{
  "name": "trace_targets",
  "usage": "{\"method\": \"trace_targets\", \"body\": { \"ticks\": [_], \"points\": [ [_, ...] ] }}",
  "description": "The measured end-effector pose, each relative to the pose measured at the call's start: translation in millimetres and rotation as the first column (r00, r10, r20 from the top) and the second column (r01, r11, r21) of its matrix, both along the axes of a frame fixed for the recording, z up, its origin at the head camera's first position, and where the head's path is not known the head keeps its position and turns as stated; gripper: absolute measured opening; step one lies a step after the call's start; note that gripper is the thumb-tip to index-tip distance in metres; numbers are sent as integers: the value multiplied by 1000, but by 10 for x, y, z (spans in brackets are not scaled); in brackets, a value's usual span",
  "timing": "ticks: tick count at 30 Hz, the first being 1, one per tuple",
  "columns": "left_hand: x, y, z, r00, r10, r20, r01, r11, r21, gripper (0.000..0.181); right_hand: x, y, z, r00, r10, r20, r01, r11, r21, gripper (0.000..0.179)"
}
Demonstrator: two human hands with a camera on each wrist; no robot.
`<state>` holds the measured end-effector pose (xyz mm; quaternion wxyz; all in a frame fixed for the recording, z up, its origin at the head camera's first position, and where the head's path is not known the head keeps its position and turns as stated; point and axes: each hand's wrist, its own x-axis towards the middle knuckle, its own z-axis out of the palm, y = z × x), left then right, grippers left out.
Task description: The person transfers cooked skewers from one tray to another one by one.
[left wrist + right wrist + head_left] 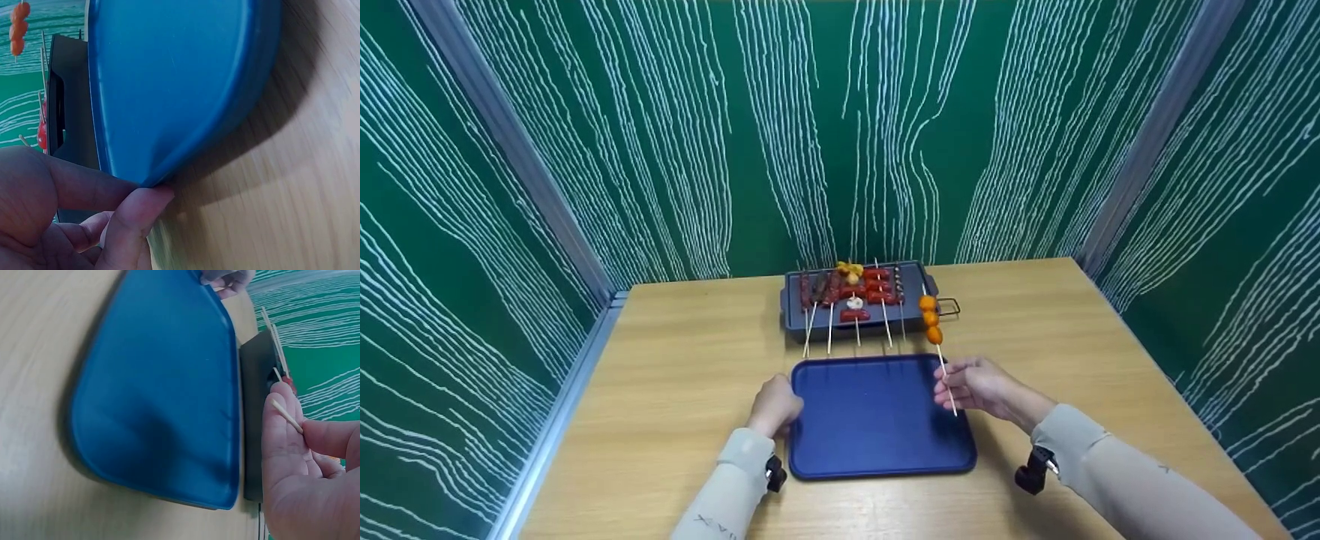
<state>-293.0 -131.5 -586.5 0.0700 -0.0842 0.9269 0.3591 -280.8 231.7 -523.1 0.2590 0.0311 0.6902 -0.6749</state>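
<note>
A blue rectangular tray [881,416] lies on the table in front of the person. The left hand [775,407] grips its left edge; in the left wrist view the thumb [147,208] and a finger pinch the rim. Over the tray's right side, the right hand [979,386] holds a skewer of several orange balls [931,319] by its bare stick, balls pointing away from the person. In the right wrist view the stick's end [287,416] sticks out between thumb and fingers. Behind the tray stands a dark grill pan [915,289] bearing several skewers, among them red sausage pieces [877,286].
The grill's wire handle [950,307] juts out on its right. Skewer sticks [830,334] overhang the grill's front edge towards the tray. Green panels with white lines [885,150] enclose the wooden table [682,375] at the back and both sides.
</note>
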Motion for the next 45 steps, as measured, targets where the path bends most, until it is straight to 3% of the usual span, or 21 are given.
{"method": "trace_targets", "body": {
  "ticks": [2,3,5,6,8,9,12,19,22,26,28,29,33,35,40,45],
  "points": [
    [-3,-4,12,1000,-2,3,2,1000,1,15,25,0,-32,1000,1,-2,-1,1000,20,15],
    [-35,-18,-39,1000,-11,-1,11,1000,-5,14,38,1,-46,1000,3,-2,-3,999,32,16],
    [-45,-21,-38,1000,-12,4,12,1000,-4,14,63,5,-72,1000,6,-3,-5,998,55,16],
    [-19,-4,27,1000,-1,16,1,1000,4,13,76,9,-85,1000,8,-6,-7,998,64,15],
    [-44,-10,1,1000,4,27,-4,1000,9,13,101,16,-108,1000,12,-9,-12,997,81,15],
    [-83,-25,-77,1000,-4,22,4,1000,4,15,113,19,-118,1000,14,-10,-13,996,86,15],
    [-116,-40,-135,1000,-2,25,2,1000,5,16,150,28,-147,1000,19,-6,-18,995,94,16],
    [-264,-105,-441,1000,-9,19,9,1000,-9,16,208,49,-212,1000,30,7,-30,994,107,18],
    [-235,-92,-374,1000,-6,18,6,1000,5,17,231,63,-237,999,35,14,-37,992,118,19],
    [-89,-29,-97,999,11,36,-11,1000,24,19,261,83,-266,999,52,13,-53,990,132,18],
    [-107,-53,-171,1000,-12,23,12,1000,23,20,275,92,-278,998,61,15,-63,989,135,17],
    [-71,-39,-111,1000,-10,20,9,1000,21,19,282,96,-282,998,65,18,-67,988,137,16],
    [-33,-21,-48,1000,-16,12,16,1000,-6,14,304,107,-309,997,73,29,-76,987,141,15],
    [32,18,97,1000,8,26,-8,1000,-14,11,314,108,-327,996,79,34,-83,987,136,14],
    [-28,-7,-13,1000,0,31,0,1000,-9,11,337,107,-360,994,99,39,-103,987,125,14],
    [1,11,26,999,12,42,-11,1000,-11,10,353,94,-380,994,92,60,-99,987,127,15]
  ]
}}
